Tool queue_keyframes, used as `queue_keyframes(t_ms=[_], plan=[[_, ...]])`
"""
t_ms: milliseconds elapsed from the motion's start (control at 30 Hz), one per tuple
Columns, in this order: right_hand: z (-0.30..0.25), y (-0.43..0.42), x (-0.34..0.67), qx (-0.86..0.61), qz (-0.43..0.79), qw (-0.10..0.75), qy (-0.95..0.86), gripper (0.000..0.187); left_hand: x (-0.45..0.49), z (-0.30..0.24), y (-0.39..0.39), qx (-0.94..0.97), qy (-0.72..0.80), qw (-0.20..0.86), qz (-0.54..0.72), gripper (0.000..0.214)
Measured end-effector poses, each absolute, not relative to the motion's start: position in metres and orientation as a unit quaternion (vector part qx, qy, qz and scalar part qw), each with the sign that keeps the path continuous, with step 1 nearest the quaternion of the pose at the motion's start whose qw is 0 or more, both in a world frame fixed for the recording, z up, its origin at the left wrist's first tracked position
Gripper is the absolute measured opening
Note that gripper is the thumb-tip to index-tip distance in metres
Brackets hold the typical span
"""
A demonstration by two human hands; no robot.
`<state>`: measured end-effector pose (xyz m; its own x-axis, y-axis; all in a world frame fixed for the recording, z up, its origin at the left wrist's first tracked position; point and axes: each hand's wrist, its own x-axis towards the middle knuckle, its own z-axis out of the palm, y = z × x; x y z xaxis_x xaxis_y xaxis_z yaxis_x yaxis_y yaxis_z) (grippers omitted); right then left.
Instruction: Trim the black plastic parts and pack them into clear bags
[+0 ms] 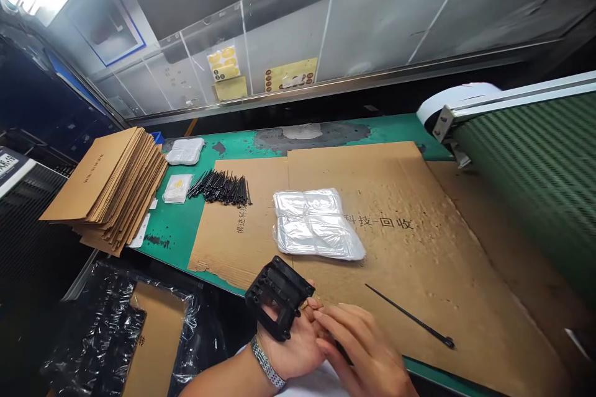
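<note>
My left hand [291, 347] grips a black plastic part [278, 295] with ribs and holes, held at the near edge of the bench. My right hand [363, 347] lies over the left one, fingers together and pressed against the part's right side; what they pinch, if anything, is hidden. A single long black pin [410, 317] lies on the cardboard sheet [419, 248] just right of my hands. A stack of clear plastic bags [314, 224] rests on the cardboard ahead of my hands.
A pile of black pins [221, 187] lies further back left. A stack of flat brown cartons [112, 186] sits at the left edge, with two small white packets [185, 151] nearby. A green conveyor belt [535, 180] runs at right. Black plastic film [97, 335] lies below the bench.
</note>
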<state>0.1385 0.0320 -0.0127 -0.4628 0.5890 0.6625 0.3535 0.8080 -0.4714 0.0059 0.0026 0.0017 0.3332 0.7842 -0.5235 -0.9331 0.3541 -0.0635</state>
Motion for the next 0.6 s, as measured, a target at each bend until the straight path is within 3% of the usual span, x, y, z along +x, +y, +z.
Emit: queue_keyframes(t_ms=[167, 267, 467, 600], plan=[[-0.024, 0.026, 0.116, -0.246, 0.121, 0.407, -0.871, 0.037, 0.006, -0.009, 0.0, -0.158, 0.235, 0.774, 0.566, 0.022], [-0.028, 0.032, 0.111, -0.256, 0.187, 0.382, -0.868, 0.05, 0.007, -0.009, 0.0, -0.16, 0.241, 0.772, 0.565, 0.025], [-0.042, 0.054, 0.113, -0.369, 0.455, 0.305, -0.751, 0.029, 0.012, -0.018, 0.001, -0.168, 0.404, 0.764, 0.474, 0.028], [-0.076, 0.078, 0.114, -0.439, 0.463, 0.291, -0.713, 0.032, 0.007, -0.034, -0.003, -0.199, 0.518, 0.717, 0.422, 0.023]])
